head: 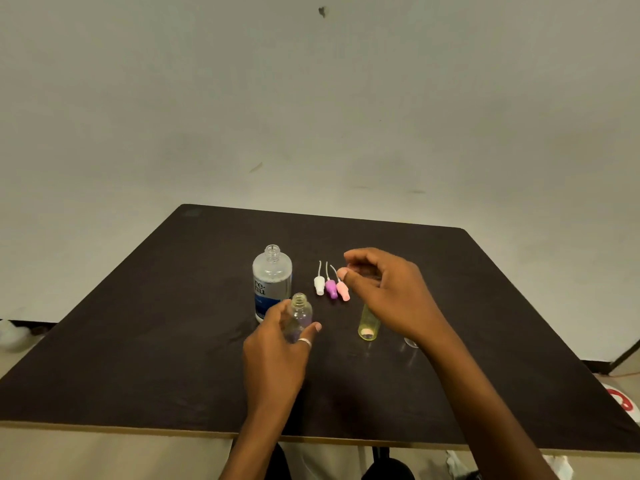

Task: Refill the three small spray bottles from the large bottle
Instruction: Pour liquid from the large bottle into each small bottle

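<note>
Left hand (277, 351) grips an uncapped small bottle (300, 310); right hand (388, 292) curls, hold unclear; a careless sweep could topple the open large bottle (272, 271), spilling.

Large bottle (272, 282) uncapped, upright; small clear bottle (300, 311) uncapped, upright, just beside it; yellow bottle (368, 325) nearby; three spray heads (331, 288) between.
</note>
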The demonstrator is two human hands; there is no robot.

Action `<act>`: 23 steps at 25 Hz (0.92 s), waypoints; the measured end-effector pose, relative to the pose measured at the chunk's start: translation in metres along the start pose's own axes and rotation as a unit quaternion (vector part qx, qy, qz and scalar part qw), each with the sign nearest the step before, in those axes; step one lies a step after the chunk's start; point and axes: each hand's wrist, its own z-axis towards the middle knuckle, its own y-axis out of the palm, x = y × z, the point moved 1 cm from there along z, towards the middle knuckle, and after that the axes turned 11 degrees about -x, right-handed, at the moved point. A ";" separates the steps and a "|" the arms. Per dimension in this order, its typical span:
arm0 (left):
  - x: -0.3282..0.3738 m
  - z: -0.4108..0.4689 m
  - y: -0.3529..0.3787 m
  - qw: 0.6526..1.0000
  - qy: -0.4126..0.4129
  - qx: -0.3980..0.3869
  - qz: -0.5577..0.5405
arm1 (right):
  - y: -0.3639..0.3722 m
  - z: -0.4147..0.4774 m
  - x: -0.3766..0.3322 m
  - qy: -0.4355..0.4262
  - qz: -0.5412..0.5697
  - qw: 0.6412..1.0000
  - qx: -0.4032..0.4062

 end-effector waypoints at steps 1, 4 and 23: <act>-0.002 -0.006 -0.016 1.000 -0.001 0.022 -0.011 | 0.013 0.004 -0.001 0.005 0.015 1.000 0.001; -0.004 -0.012 -0.059 0.996 -0.016 0.083 -0.017 | 0.053 0.019 0.000 0.031 0.051 0.998 -0.026; -0.017 0.002 -0.090 0.993 -0.017 0.113 -0.040 | 0.151 0.060 0.014 0.049 0.125 0.991 0.013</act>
